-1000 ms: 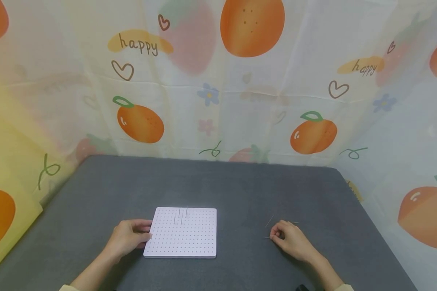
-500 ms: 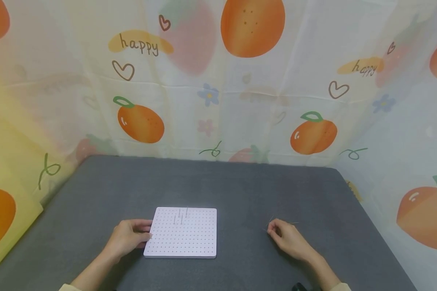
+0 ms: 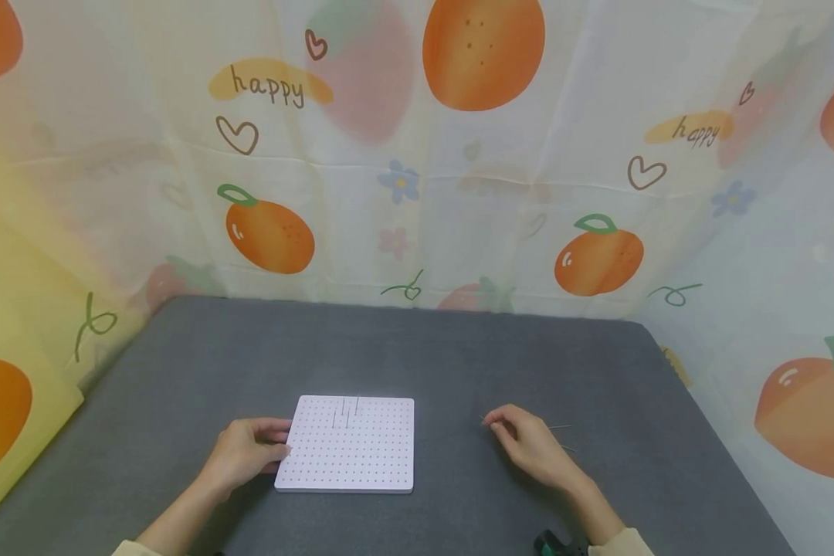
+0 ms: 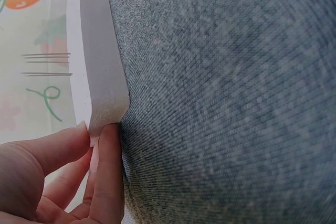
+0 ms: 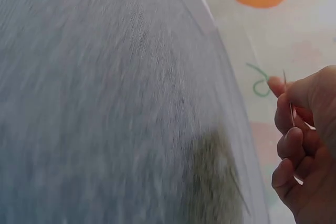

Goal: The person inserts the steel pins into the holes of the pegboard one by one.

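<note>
A white pegboard (image 3: pixel 361 463) with rows of small holes lies on the table, and several thin needle-like pins (image 3: pixel 344 407) stand upright near its far edge. At its left edge my left hand (image 3: pixel 239 455) grips it, thumb on the upper edge and fingers against the side; the left wrist view shows this at the board's corner (image 4: pixel 107 111). My right hand (image 3: pixel 528 444), right of the board, pinches one thin metal pin (image 5: pixel 285 80) between thumb and fingers. Its tip juts out past the fingertips.
Two loose pins (image 3: pixel 560 426) lie on the dark grey tabletop (image 3: pixel 459 347) just behind the right hand. A black device with a green part (image 3: pixel 549 544) sits by the right sleeve. A fruit-printed curtain (image 3: pixel 459 193) surrounds the table's far side.
My right hand has picked up a pin and moved left toward the board, uncovering a loose pin on the table. The left hand and the board stay put.
</note>
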A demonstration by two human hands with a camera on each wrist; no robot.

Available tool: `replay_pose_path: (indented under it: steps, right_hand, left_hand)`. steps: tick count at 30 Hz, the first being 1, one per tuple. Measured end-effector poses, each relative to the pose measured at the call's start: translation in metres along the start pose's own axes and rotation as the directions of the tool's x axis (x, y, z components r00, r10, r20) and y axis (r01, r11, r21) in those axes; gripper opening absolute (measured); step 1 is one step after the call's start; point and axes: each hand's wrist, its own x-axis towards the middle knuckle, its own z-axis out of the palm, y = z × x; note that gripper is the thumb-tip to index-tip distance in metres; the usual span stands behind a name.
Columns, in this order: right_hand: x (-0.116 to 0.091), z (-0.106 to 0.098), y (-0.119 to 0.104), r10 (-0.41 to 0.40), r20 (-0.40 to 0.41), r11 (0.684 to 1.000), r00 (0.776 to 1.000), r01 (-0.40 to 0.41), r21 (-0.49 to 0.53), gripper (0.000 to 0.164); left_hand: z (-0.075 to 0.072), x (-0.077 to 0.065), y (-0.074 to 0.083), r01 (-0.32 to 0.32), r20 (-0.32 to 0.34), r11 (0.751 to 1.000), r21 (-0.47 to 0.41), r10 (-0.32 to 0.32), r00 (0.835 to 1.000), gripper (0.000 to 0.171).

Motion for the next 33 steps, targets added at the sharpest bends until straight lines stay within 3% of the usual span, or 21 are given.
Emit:
replay_pose_path:
  steps: [5, 21, 33]
  right_hand:
    - [0.009, 0.009, -0.007, -0.098, -0.044, 0.995, 0.994, 0.099, 0.016, 0.004]
    - [0.033, 0.035, -0.051, 0.023, -0.118, 0.995, 0.993, -0.011, 0.100, 0.017]
    - [0.046, 0.051, -0.075, -0.059, -0.172, 0.993, 0.983, 0.076, 0.091, 0.014]
  left_hand:
    - [0.000, 0.000, 0.000, -0.008, -0.001, 1.000, 0.003, 0.008, 1.000, 0.040]
    - [0.001, 0.000, 0.001, 0.002, -0.005, 1.000, 0.014, -0.002, 1.000, 0.039]
    - [0.001, -0.001, 0.003, 0.002, -0.007, 1.000, 0.027, -0.002, 1.000, 0.040]
